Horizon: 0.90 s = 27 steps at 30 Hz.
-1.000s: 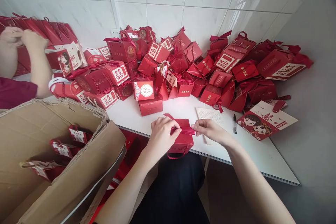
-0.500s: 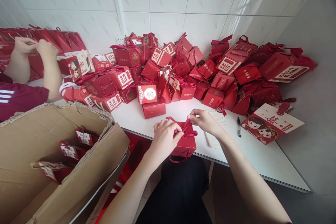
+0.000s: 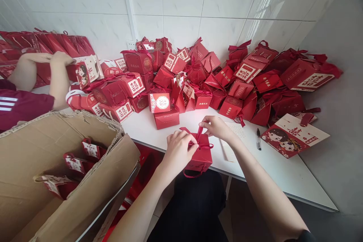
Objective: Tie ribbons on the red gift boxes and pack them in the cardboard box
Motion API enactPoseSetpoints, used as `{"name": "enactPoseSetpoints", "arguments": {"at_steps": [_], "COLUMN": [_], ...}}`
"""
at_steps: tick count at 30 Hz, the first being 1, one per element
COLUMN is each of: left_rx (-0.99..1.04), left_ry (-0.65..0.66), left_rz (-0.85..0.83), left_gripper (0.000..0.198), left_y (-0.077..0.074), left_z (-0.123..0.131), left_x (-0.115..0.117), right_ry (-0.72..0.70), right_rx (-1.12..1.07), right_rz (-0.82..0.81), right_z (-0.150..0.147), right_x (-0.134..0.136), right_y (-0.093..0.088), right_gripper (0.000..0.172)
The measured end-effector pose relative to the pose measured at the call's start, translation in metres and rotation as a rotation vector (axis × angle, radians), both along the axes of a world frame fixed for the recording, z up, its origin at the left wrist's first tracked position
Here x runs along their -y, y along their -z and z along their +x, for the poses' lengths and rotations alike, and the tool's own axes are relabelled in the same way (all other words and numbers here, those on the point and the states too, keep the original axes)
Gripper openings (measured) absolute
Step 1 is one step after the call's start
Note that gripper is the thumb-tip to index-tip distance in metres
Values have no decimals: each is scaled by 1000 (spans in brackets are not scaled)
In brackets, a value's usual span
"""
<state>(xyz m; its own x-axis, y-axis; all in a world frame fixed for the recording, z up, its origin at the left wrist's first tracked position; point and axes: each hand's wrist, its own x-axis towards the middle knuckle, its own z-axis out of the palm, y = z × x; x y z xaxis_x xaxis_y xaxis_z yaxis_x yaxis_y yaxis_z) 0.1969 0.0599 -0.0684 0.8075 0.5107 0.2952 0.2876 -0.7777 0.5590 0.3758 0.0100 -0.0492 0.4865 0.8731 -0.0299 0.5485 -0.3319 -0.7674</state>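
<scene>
At the table's front edge sits a small red gift box (image 3: 204,157), a twisted red cord handle (image 3: 193,176) hanging off its near side. A red ribbon (image 3: 199,133) is looped on its top. My left hand (image 3: 180,145) pinches the ribbon close to the box lid, thumb and forefinger together. Above the box, my right hand (image 3: 214,126) holds the ribbon's upper end between thumb and fingers, so that this length stands up from the lid. The left hand's fingers partly cover the lid.
Red gift boxes (image 3: 195,70) are heaped along the wall. A notebook (image 3: 228,151), a pen (image 3: 258,138) and a flat printed box (image 3: 292,136) lie to the right. A large cardboard carton (image 3: 113,147) with several boxes stands at left; beyond it, another person's hands (image 3: 61,58) handle boxes.
My right hand has shifted slightly left, and the ribbon in it now stands more upright. My left hand stays pinched near the lid. The other person's hands have moved down and right.
</scene>
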Motion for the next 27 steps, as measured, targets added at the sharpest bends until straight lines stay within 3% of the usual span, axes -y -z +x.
{"name": "enactPoseSetpoints", "arguments": {"at_steps": [4, 7, 10, 12, 22, 27], "left_rx": [-6, -9, 15, 34, 10, 5], "left_ry": [-3, -14, -17, -15, -37, -39], "left_rz": [11, 30, 56, 74, 6, -9], "left_gripper": [9, 8, 8, 8, 8, 7], "left_y": [0, -1, -1, 0, 1, 0], "left_z": [0, 0, 0, -1, 0, 1], "left_x": [0, 1, 1, 2, 3, 2], "right_ry": [-43, -242, -433, -470, -258, -102], "right_rx": [194, 342, 215, 133, 39, 26], "right_rz": [85, 70, -21, -13, 141, 215], "right_z": [-4, -12, -19, -20, -19, -19], "right_x": [-13, -27, -37, -39, -37, -32], "right_y": [-8, -12, -11, -9, 14, 12], "right_gripper": [18, 29, 28, 20, 16, 15]}}
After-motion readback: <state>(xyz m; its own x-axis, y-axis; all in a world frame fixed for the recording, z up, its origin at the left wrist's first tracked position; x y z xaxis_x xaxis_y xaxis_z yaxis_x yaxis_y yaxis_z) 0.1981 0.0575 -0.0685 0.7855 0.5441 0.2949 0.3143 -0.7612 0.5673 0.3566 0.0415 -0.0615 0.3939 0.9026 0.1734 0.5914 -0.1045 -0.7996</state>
